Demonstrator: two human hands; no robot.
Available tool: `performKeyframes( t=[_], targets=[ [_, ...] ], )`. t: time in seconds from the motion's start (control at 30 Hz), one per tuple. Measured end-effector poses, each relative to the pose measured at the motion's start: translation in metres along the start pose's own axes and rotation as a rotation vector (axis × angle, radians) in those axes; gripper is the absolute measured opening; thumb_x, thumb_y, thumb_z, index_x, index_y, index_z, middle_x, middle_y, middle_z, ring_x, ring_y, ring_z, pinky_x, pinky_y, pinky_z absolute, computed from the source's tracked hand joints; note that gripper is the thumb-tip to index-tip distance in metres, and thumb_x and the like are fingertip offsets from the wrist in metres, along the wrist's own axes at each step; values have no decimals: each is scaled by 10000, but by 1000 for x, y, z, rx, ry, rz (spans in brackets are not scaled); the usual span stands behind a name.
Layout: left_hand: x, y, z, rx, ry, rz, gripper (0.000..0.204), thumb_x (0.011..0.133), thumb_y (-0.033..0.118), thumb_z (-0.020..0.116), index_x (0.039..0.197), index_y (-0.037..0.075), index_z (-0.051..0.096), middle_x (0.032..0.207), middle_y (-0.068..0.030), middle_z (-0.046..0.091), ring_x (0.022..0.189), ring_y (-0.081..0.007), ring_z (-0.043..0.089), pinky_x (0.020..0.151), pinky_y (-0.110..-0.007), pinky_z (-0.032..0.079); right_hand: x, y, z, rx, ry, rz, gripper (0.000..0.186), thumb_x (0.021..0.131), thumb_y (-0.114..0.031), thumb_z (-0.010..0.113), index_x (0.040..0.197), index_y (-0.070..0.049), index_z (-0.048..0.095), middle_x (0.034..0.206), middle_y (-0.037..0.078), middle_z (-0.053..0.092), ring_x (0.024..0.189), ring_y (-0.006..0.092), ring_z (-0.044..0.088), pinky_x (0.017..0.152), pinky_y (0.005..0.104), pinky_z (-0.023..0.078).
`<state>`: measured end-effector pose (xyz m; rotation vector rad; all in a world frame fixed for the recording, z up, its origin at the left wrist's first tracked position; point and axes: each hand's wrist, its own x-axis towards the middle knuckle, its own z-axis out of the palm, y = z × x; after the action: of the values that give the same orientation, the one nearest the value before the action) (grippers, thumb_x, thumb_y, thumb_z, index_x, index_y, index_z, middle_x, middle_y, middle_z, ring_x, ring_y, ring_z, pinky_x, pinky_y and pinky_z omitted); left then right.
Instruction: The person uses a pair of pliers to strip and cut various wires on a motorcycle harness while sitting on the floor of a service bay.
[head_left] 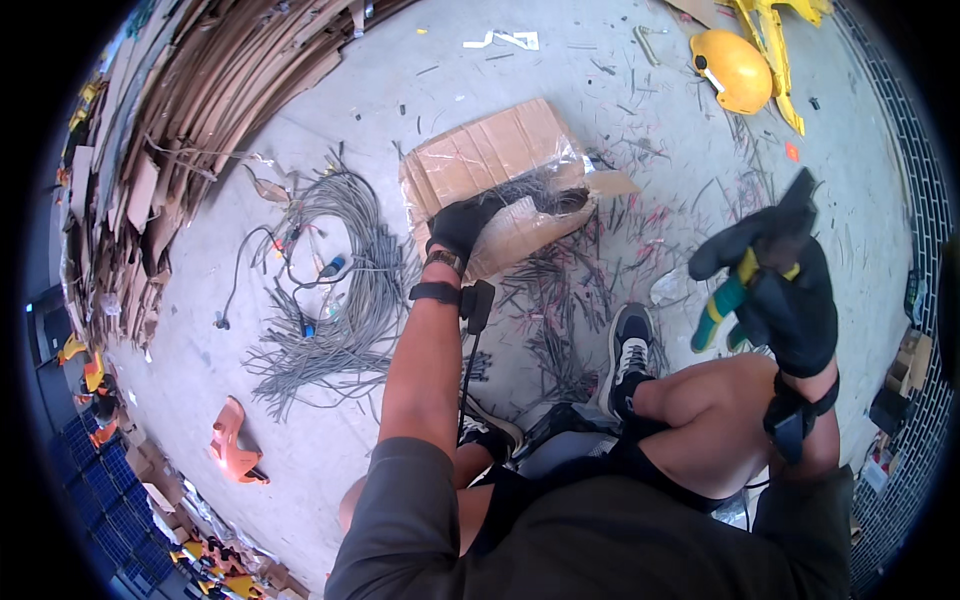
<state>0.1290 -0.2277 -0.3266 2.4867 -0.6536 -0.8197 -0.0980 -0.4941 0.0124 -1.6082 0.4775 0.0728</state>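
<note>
My left hand [465,226], in a black glove, reaches onto a crumpled cardboard box [460,165] with clear tape on it. Its fingers merge with a dark bundle of short wire pieces [550,192] at the box's opening, so their grip is hidden. Off to the right, my right hand [795,300], also in a black glove, is raised and closed around hand cutters [728,300] with green and yellow handles. The dark head of the tool points up and away from me.
Left of the box lies a large coil of grey cables [365,250]. Short cable scraps [560,320] litter the floor around my shoes [630,350]. Flattened cardboard [200,120] is stacked at the far left. A yellow rounded part [735,72] lies far right, an orange piece [235,445] near left.
</note>
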Motion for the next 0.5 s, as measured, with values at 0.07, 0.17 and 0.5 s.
performKeyframes(
  t=[0.07,0.17,0.5],
  targets=[
    [-6,-17,7,182,30,93,404,879,404,631,1175,137,695,1135,-126,700,1023,-320,671,883,-374,518,-3,-11,3,-44,-34,13,341,809,-213,582,1049,29,585,942,162,700,428,41,457,400,182,354],
    [-33,16,-3,-493,177,-47,669,673,179,814,1281,4,597,1194,-191,655,1065,-295,640,890,-353,518,-13,-18,4,-32,-144,-55,252,845,-149,672,1055,-12,644,984,83,706,776,93,599,694,244,475],
    [-124,0,-39,-46,545,121,880,620,217,861,1376,13,459,1316,-236,548,1227,-373,521,1008,-428,451,-19,-9,14,-404,-180,-202,313,889,-252,698,1103,-29,644,884,91,679,768,142,600,743,316,499]
  ],
)
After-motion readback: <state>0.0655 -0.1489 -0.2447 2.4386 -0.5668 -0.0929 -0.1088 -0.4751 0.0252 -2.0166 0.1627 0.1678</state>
